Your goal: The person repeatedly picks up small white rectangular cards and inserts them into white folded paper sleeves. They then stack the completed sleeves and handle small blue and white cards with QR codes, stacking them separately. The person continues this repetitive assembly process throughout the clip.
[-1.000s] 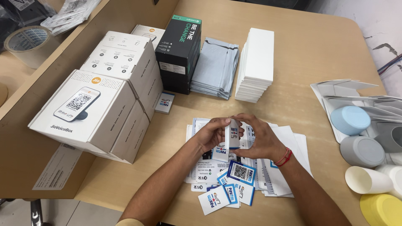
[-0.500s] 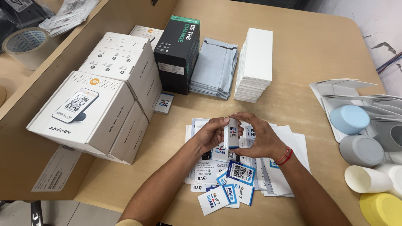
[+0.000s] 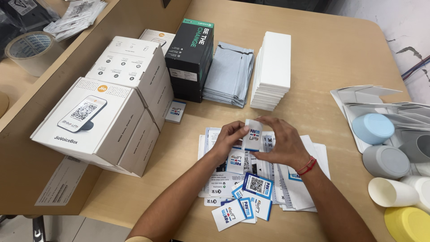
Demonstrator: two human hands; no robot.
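Both hands meet over a spread of printed papers [image 3: 295,188] on the wooden table [image 3: 322,58]. My left hand [image 3: 228,141] and my right hand [image 3: 282,143] together pinch a small white card with a blue edge [image 3: 252,134], held upright between the fingertips. A red thread band circles my right wrist. Several similar blue-and-white code cards [image 3: 255,188] lie fanned out on the papers just below the hands.
White product boxes [image 3: 112,112] are stacked at left, with a black box [image 3: 190,58] behind them. Grey pouches [image 3: 228,74] and a stack of white cards [image 3: 272,69] lie at the back. Round pastel speakers [image 3: 374,127] and folded grey trays sit at right. A tape roll [image 3: 29,49] rests far left.
The small card has been raised and turned upright between both hands; the hands stay in the same spot over the papers.
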